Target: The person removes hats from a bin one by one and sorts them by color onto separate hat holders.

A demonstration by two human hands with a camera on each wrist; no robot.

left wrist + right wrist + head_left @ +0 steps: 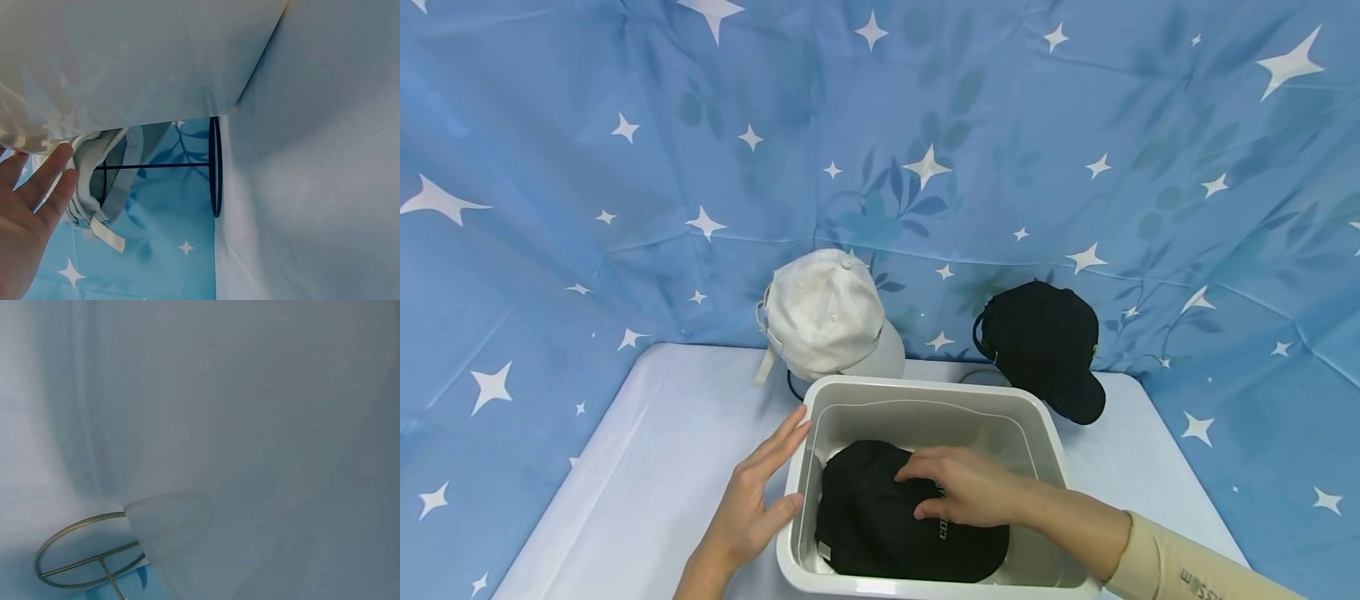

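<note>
A black cap (880, 508) with light lettering on it lies inside a white plastic bin (917, 587). My right hand (966, 487) reaches into the bin from the right, over the cap's lettered side, its thumb and fingers bent and apart at the fabric. At the bin's left rim is my left hand (752, 492), its fingers extended and spread against the outside. In the left wrist view, the left fingers (56, 187) show beside the bin's pale wall (156, 56). The right hand is out of sight in the right wrist view, where the bin's wall (250, 425) fills most of it.
Behind the bin a white cap (827, 312) sits on a black wire stand (215, 165). Another black cap (1041, 342) hangs at the back right, by a gold-coloured wire stand (81, 522). A white-covered table (647, 467) meets a blue star-patterned curtain (625, 183).
</note>
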